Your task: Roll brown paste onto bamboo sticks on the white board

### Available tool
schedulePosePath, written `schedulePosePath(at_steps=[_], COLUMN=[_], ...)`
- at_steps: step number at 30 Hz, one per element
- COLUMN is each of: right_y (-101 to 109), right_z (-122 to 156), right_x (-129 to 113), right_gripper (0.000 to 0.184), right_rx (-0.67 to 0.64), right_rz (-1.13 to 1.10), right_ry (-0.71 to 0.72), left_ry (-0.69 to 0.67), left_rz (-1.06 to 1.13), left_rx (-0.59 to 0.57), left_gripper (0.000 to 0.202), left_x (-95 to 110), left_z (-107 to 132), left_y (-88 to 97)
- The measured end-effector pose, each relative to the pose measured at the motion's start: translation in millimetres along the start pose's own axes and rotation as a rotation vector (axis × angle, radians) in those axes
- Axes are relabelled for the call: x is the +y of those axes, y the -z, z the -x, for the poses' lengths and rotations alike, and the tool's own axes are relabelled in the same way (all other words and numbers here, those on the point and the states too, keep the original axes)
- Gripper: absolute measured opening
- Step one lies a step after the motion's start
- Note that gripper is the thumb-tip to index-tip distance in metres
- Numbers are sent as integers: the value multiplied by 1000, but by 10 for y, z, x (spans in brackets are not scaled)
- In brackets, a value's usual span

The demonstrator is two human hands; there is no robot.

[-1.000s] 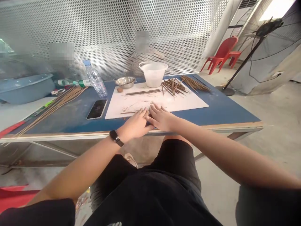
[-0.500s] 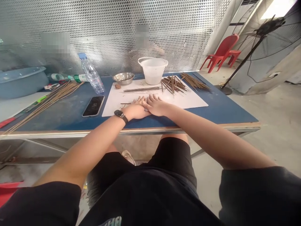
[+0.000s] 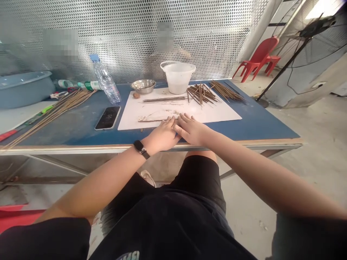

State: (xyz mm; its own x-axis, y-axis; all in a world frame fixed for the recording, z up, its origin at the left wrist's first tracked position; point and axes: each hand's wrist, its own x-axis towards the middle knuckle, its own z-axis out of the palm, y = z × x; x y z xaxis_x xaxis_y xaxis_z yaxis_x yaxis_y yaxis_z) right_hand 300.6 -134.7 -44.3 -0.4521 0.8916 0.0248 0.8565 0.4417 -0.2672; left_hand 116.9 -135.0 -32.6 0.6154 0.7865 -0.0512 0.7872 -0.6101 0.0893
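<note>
So the thin brown stick (image 3: 150, 121) is lying along the near edge of the white board (image 3: 222, 110), its left end in plain sight and the rest running in toward the fingertips. Left hand (image 3: 166, 133) and right hand (image 3: 191, 130) sit side by side, fingers stretched out and slightly spread, right thumb up against the left hand. Neither looks curled round anything, but I can't tell what's under the fingertips.

To me it looks like pressing or rolling the stick against the board. If so, I'd keep both sets of fingers level and the push light and even — lean harder on one side and a piece that thin could bend or snap. I'd also watch the board's edge, since the stick lies so near it.

Around that: crumbs (image 3: 151, 116) just beyond the stick, which could get in the way or mark it. Further back there's a neat row of sticks (image 3: 164, 99), a brown lump (image 3: 136, 95), a metal bowl (image 3: 143, 86), a white bucket (image 3: 177, 77) and a messy stick pile (image 3: 202, 95) on the right. The phone (image 3: 108, 118) and bottle (image 3: 105, 81) are off left — well clear of the fingers.
</note>
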Motion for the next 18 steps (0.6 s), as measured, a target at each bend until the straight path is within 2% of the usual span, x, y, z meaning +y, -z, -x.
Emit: schedulePosePath(at_steps=[5, 8, 10, 14, 16, 18], right_y=[154, 209, 192, 75, 40, 48], right_z=[-389, -480, -434, -184, -57, 26], right_x=[147, 213, 221, 205, 223, 279], right_gripper=[86, 91, 100, 113, 107, 98], right_rx=[-35, -86, -114, -109, -94, -55], right_rz=[-32, -17, -1, 21, 4, -61], right_ry=[4, 10, 8, 43, 84, 62], left_ry=[31, 48, 52, -16, -34, -26], left_rz=[-49, -21, -21, -30, -14, 7], left_rx=[-108, -131, -131, -101, -80, -71], left_gripper=[75, 78, 79, 76, 76, 81], left_x=[-166, -232, -222, -111, -55, -20], left_z=[-484, -575, -503, -202, -68, 23], left_y=[113, 177, 176, 106, 74, 60])
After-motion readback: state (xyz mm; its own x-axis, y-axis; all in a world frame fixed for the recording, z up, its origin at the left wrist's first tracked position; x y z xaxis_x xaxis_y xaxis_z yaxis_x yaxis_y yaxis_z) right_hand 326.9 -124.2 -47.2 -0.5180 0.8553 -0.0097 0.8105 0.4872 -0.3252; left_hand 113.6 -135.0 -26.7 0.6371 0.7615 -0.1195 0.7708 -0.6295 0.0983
